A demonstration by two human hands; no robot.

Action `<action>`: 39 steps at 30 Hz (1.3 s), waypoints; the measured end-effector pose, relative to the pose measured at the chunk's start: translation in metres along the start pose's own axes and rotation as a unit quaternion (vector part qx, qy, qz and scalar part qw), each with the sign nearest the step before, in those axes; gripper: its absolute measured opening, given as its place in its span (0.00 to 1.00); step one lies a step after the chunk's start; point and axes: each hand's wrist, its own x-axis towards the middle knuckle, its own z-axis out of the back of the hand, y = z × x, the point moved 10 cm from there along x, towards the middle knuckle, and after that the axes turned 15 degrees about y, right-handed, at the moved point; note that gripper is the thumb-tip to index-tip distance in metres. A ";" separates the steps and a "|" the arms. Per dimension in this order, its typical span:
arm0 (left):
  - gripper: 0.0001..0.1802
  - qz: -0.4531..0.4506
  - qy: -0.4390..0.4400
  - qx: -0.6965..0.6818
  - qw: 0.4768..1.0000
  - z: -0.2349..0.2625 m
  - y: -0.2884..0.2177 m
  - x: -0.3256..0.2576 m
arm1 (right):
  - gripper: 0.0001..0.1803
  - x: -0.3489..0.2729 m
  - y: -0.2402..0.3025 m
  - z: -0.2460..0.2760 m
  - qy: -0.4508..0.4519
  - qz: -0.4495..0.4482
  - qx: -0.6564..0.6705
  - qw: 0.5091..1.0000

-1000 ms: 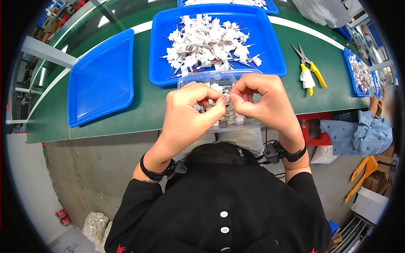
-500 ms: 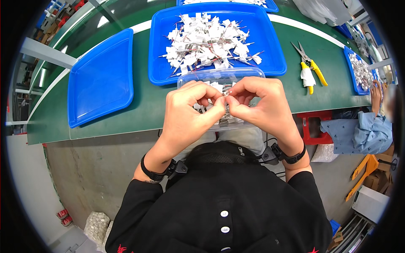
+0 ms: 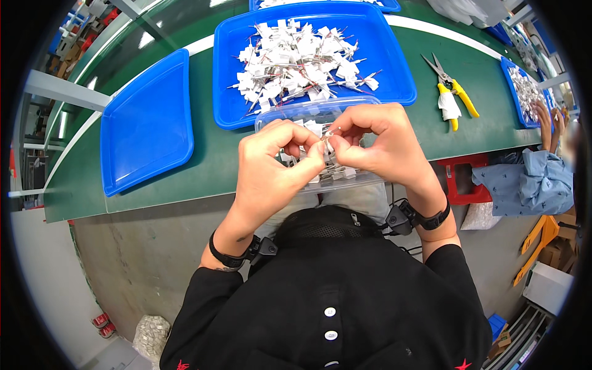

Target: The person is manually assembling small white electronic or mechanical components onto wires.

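Note:
My left hand (image 3: pixel 274 154) and my right hand (image 3: pixel 382 142) meet fingertip to fingertip above a clear plastic box (image 3: pixel 320 106) at the table's near edge. Both are closed in a pinch on a small thin wired piece (image 3: pixel 325 139), mostly hidden by the fingers. Inside the box lie several thin wired pieces with white tabs (image 3: pixel 313 128). Just beyond it, a large blue tray (image 3: pixel 394 86) holds a heap of similar white-tabbed pieces (image 3: pixel 299 58) with red and dark wires.
Left on the green table (image 3: pixel 213 166) lies another blue tray (image 3: pixel 148 123). Yellow-handled snips (image 3: pixel 450 92), one handle wrapped in white, lie at right. Farther right, a co-worker's hands (image 3: pixel 544 123) are by a small filled blue tray (image 3: pixel 523 92). A red stool (image 3: pixel 459 185) stands below.
The view has shifted slightly. My fingertips have drawn slightly apart, still pinching around the small piece. At far right, the co-worker's hands have moved at their tray.

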 end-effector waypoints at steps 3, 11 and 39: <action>0.02 -0.001 -0.002 -0.008 1.000 0.001 0.000 0.000 | 0.05 0.000 -0.002 0.001 -0.001 -0.005 0.016 1.000; 0.03 0.001 -0.063 -0.022 0.998 0.006 0.003 0.000 | 0.05 -0.006 0.015 0.001 -0.060 0.018 -0.091 0.994; 0.04 0.004 0.019 -0.014 1.000 -0.001 -0.001 0.004 | 0.07 0.001 0.002 -0.002 0.056 -0.031 0.006 0.998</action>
